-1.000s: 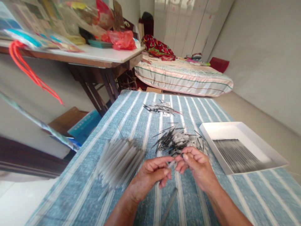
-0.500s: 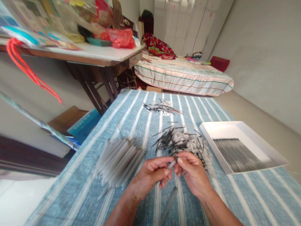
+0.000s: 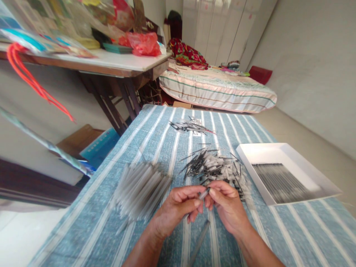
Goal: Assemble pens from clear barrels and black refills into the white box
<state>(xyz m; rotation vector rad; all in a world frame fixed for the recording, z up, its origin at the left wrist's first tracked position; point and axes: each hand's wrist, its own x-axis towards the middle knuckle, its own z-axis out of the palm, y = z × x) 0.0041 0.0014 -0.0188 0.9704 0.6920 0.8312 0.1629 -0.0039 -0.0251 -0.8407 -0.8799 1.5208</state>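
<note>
Between thumb and fingers, my left hand (image 3: 178, 205) grips a slim grey pen-like tube (image 3: 204, 193). My right hand (image 3: 228, 205) pinches at the tube's dark upper end, its fingertips almost meeting the left ones. Whether a separate small part sits in the right fingers cannot be made out. Just beyond the hands spreads a pile of small black and whitish pieces (image 3: 211, 165). A loose grey tube (image 3: 199, 243) lies on the cloth between my forearms. To the left is a heap of similar grey tubes (image 3: 144, 189), lying roughly parallel and blurred.
A white open box (image 3: 302, 159) on the right holds a row of dark slim tubes (image 3: 280, 181). Farther back, thin black and clear pieces (image 3: 190, 127) lie on the striped blue cloth (image 3: 155, 126). A cluttered side table (image 3: 119, 66) stands left, a bed (image 3: 217, 87) behind.
Both hands stay nearly in place. The right fingertips shift slightly at the tube's dark end, and more of that end shows now.
</note>
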